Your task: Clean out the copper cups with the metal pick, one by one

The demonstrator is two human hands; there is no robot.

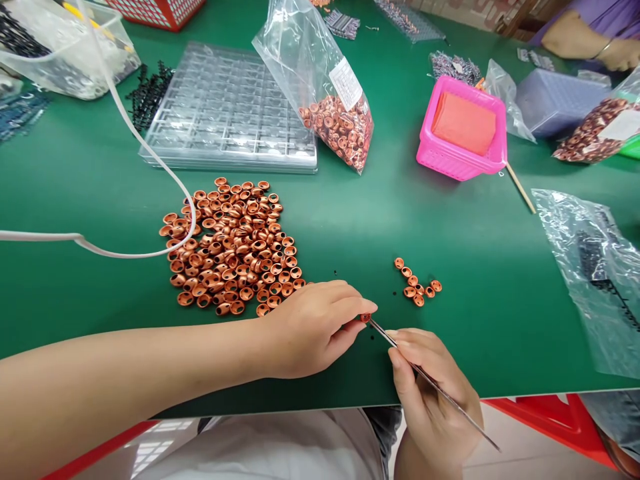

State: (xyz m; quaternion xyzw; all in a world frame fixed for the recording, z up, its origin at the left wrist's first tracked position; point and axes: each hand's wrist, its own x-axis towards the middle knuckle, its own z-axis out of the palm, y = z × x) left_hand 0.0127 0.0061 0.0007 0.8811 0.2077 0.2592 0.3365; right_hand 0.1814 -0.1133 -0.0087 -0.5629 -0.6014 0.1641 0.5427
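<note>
My left hand (320, 327) pinches one small copper-coloured cup-shaped part (366, 318) between thumb and fingertips. In my right hand (435, 387) is a pair of slim metal tweezers (450, 398), gripped like a pen, its tip at that part. Left of my left hand lies a large heap of the same copper-coloured parts (235, 247), round with dark holes. A small group of several such parts (411, 281) sits to the right, above my right hand. A few tiny black specks (372, 337) dot the table near my fingers.
Clear plastic trays (230, 113) are stacked behind the heap, beside a bag of copper parts (345, 127). A pink basket (463, 163) stands farther right, near a plastic bag (590, 280). A white cord (145, 143) loops over the heap. Another person's arm (575, 37) rests at top right.
</note>
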